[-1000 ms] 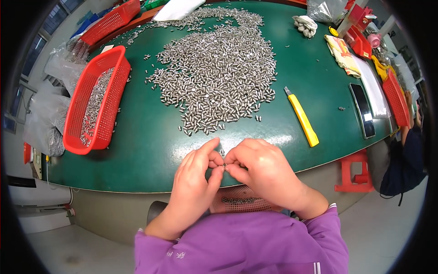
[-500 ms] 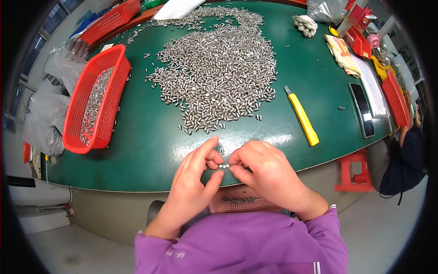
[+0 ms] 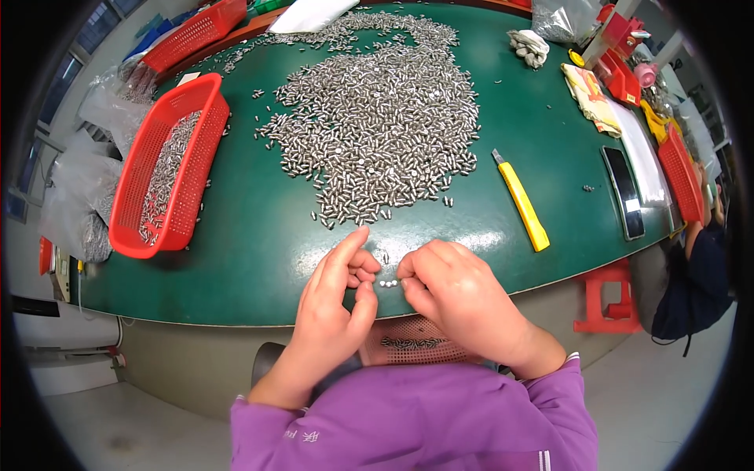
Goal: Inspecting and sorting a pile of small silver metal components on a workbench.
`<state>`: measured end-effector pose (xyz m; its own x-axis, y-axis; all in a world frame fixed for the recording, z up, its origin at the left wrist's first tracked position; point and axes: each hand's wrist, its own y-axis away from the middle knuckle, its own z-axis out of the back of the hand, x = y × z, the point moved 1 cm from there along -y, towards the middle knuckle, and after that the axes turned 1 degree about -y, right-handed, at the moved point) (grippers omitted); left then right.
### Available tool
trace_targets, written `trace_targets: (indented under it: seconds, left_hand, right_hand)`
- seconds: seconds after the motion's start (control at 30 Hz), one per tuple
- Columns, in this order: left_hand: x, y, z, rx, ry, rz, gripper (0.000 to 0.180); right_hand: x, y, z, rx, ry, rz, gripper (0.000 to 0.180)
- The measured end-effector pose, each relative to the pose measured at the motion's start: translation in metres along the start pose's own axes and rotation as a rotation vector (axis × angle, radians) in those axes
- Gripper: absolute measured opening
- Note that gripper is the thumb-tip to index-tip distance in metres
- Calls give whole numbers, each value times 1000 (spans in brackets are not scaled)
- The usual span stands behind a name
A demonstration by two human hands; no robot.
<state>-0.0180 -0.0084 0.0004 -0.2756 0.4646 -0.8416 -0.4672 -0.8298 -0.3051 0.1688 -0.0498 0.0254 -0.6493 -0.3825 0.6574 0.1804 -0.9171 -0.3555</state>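
Three small shiny metal pieces (image 3: 388, 283) sit in a short row near the table's front edge, between my hands. Just beyond them another metal piece (image 3: 386, 257) lies alone. My left hand (image 3: 334, 294) is beside the row, index finger stretched forward, thumb apart and the other fingers curled loosely, with nothing seen in it. On the other side, the thumb and fingers of my right hand (image 3: 452, 286) are bent together close to the row's right end. Whatever they may hold is hidden. A large heap of bullet-shaped metal pieces (image 3: 385, 118) spreads over the green table (image 3: 243, 275).
A red basket (image 3: 126, 212) with more metal pieces stands at left, by clear plastic bags (image 3: 78, 188). To the right lie a yellow utility knife (image 3: 524, 206), a phone (image 3: 624, 192) and white gloves (image 3: 528, 47). Below the edge a pink basket (image 3: 404, 353) holds pieces.
My left thumb has lifted away from the row and closer to its fingers. My right fingertips have drawn slightly right, leaving the row more visible. The whole view has shifted a little.
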Motion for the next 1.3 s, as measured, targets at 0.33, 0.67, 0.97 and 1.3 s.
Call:
trace_targets:
  seconds: [0.33, 0.67, 0.97, 1.3]
  left_hand:
    - [8, 1, -2, -55, 86, 1, 67]
    - [8, 2, -1, -61, 112, 9, 67]
    - [7, -1, 1, -69, 201, 76, 68]
    - [3, -33, -1, -43, -289, -33, 51]
  right_hand:
    - [-1, -1, 6, 27, -2, -4, 16]
    - [1, -2, 6, 108, -19, -10, 20]
    - [-1, 5, -1, 145, 11, 77, 23]
    - [0, 9, 34, 39, -10, 16, 21]
